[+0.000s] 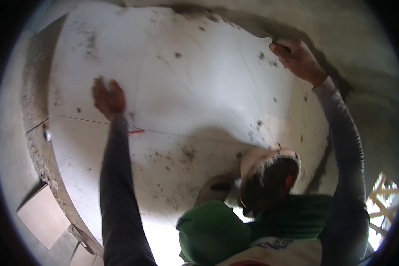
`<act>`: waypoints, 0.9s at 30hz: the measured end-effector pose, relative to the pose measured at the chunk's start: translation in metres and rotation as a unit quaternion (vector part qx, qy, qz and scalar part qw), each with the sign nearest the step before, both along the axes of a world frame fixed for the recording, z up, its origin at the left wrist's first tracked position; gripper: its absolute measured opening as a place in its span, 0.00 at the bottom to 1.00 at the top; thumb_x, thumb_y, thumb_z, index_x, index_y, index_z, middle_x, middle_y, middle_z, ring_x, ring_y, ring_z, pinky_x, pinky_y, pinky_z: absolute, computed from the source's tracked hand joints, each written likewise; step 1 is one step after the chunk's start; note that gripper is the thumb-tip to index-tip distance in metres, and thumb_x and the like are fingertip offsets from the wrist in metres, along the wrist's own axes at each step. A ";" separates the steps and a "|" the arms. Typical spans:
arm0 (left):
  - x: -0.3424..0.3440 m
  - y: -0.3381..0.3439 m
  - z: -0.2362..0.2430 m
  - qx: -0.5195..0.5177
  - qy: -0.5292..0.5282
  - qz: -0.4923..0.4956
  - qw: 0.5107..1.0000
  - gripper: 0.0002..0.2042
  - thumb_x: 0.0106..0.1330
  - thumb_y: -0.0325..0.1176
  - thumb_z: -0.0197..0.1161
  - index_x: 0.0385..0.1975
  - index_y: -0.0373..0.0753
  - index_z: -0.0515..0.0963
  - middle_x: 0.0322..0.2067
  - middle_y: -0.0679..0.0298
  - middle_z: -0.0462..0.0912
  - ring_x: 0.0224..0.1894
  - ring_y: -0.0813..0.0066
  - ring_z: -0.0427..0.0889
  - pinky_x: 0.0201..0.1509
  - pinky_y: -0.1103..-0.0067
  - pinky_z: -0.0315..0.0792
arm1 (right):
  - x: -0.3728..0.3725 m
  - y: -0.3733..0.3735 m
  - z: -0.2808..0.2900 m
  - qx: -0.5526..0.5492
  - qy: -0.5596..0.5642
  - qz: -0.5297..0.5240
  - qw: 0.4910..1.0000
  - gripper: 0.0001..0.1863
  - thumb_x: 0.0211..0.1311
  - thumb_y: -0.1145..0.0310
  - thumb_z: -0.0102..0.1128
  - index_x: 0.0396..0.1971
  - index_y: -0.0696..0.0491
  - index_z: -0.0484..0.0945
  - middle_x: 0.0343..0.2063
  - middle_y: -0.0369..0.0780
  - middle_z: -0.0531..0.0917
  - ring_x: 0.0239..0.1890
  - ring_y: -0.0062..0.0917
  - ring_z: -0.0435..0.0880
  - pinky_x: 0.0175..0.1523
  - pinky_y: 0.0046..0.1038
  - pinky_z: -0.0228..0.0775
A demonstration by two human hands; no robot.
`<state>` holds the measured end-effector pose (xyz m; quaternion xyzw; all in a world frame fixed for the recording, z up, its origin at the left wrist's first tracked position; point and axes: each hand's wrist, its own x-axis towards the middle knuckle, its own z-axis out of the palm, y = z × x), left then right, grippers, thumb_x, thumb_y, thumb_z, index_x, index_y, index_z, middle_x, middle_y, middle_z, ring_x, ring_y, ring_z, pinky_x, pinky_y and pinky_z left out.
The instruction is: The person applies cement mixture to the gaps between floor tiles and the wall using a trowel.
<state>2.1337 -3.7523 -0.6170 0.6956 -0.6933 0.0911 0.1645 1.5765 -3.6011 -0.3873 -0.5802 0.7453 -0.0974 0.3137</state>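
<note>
My left hand (108, 98) is stretched out over a large white tile surface (164, 88), its fingers extended and slightly smeared by motion. Nothing is in it. At the upper right, my right hand (299, 60) wraps its fingers round the dark handle of a trowel (266, 37), whose thin blade points left. The trowel is at the tile's far edge, along a dark, damp-looking band of mortar (252, 24). Just beyond my left wrist, a small red tile spacer (136, 131) sits at the thin joint crossing the tiles.
A pale bucket (256, 158) with dark contents stands beside my green-clad leg (215, 232) and shoe (214, 188). Dark crumbs of mortar dot the tiles. A beige square piece (43, 216) lies at the left, past a rough edge. Wooden slats (385, 206) appear at the lower right.
</note>
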 end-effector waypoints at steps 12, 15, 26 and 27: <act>0.003 -0.014 -0.017 0.071 0.019 -0.024 0.997 0.36 0.79 0.65 0.41 0.82 0.55 0.64 0.83 0.66 0.60 0.85 0.57 0.56 0.86 0.55 0.49 | 0.044 0.315 0.132 0.278 0.187 0.138 0.932 0.08 0.70 0.66 0.66 0.41 0.55 0.85 0.35 0.46 0.86 0.42 0.41 0.89 0.49 0.43 0.79; 0.000 -0.006 -0.025 0.068 -0.008 -0.027 0.997 0.37 0.79 0.65 0.39 0.83 0.56 0.61 0.84 0.67 0.58 0.85 0.57 0.54 0.87 0.56 0.47 | 0.079 0.328 0.108 0.294 0.238 0.176 0.909 0.06 0.66 0.67 0.66 0.39 0.51 0.84 0.39 0.43 0.86 0.45 0.39 0.88 0.55 0.44 0.78; 0.045 0.049 -0.019 0.082 0.012 -0.095 0.992 0.33 0.82 0.64 0.41 0.82 0.57 0.64 0.83 0.66 0.60 0.84 0.51 0.56 0.87 0.59 0.49 | 0.026 0.390 0.049 0.195 -0.083 0.079 0.974 0.11 0.68 0.68 0.63 0.26 0.56 0.80 0.19 0.39 0.77 0.19 0.37 0.81 0.26 0.37 0.74; 0.032 0.057 -0.023 0.092 0.009 -0.057 0.994 0.33 0.82 0.62 0.43 0.81 0.57 0.65 0.82 0.65 0.62 0.84 0.50 0.58 0.87 0.59 0.51 | 0.020 0.397 0.054 0.153 -0.094 0.103 0.978 0.18 0.73 0.66 0.63 0.21 0.57 0.78 0.14 0.38 0.77 0.17 0.29 0.81 0.25 0.34 0.72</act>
